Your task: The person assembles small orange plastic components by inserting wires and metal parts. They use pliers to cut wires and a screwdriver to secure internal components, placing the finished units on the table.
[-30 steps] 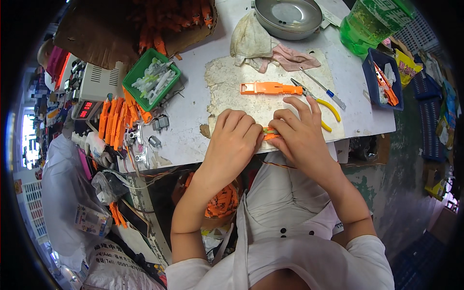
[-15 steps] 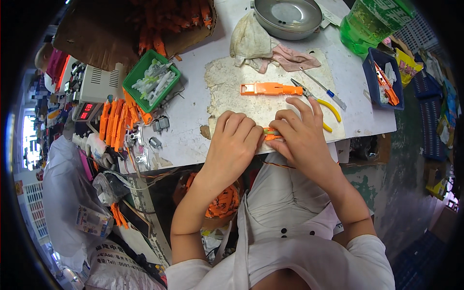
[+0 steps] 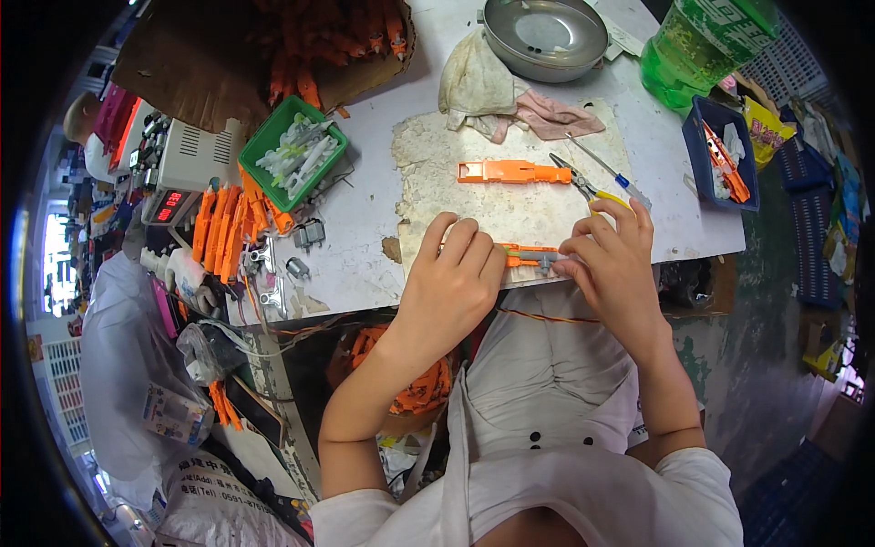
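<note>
Near the front edge of the table, my left hand (image 3: 458,281) is closed on the left end of an orange plastic housing part (image 3: 521,250). A small grey piece (image 3: 547,263) shows at the part's right side. There, the thumb and fingertips of my right hand (image 3: 612,260) pinch the part's right end; its other fingers are raised. Beyond my hands, a second orange plastic housing (image 3: 515,171) lies lengthwise on the worn board (image 3: 437,205). Pliers with yellow handles (image 3: 588,187) lie at its right end, partly behind my right hand. A screwdriver (image 3: 606,164) rests beside them.
At left stand a green basket of whitish plastic pieces (image 3: 335,141), several orange parts (image 3: 219,232) and small motors (image 3: 308,233). Rags (image 3: 478,87) and a metal bowl (image 3: 547,68) are at the back. To the right are a green bottle (image 3: 670,68) and a blue bin (image 3: 706,169).
My right hand has shifted to the right, away from my left, so more of the orange part and the grey piece show. My left hand still holds the part.
</note>
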`<state>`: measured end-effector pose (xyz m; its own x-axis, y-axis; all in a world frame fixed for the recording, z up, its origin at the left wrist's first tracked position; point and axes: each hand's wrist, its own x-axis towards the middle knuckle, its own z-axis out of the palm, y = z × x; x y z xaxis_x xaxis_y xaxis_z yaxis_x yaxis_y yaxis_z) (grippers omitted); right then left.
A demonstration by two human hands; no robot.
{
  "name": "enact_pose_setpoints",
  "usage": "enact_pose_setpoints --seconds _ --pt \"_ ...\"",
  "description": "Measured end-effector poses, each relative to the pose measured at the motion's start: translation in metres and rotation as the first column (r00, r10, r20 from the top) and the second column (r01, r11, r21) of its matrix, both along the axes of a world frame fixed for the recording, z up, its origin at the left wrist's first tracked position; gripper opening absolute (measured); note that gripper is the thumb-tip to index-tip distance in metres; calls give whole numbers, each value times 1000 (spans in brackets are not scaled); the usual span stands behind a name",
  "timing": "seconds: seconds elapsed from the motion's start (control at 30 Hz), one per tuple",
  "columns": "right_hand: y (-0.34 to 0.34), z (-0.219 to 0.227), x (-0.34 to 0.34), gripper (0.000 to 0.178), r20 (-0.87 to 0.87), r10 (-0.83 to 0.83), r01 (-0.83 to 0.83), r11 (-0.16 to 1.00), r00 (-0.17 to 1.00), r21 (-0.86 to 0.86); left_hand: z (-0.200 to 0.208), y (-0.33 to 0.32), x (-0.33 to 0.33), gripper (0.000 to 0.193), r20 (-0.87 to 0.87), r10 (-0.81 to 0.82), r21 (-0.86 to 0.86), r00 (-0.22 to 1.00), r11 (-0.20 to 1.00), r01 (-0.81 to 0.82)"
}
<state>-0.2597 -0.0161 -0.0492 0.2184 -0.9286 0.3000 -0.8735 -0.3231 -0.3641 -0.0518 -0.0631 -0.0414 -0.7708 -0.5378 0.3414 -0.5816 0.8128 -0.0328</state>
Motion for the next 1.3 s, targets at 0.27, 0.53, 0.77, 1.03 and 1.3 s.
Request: enact_pose_setpoints --seconds 0.27,0.53,0.77,1.03,1.3 --pt "0 6 -1 13 107 -28 34 998 994 -60 -1 -1 1 15 -38 -9 -2 999 1000 9" --pt "2 1 0 12 303 -44 58 998 952 -37 -6 -4 2 24 -204 31 103 979 995 -10" --pt "0 -10 -3 12 636 -266 20 930 724 366 -8 -7 3 22 -185 25 138 982 990 1" --pt "4 -18 14 15 837 -362 -102 894 411 436 -11 2 0 22 -87 34 69 996 997 -28" --pt "10 -27 14 18 868 -364 -47 915 339 402 -13 6 -6 19 -68 63 -5 996 998 -63"
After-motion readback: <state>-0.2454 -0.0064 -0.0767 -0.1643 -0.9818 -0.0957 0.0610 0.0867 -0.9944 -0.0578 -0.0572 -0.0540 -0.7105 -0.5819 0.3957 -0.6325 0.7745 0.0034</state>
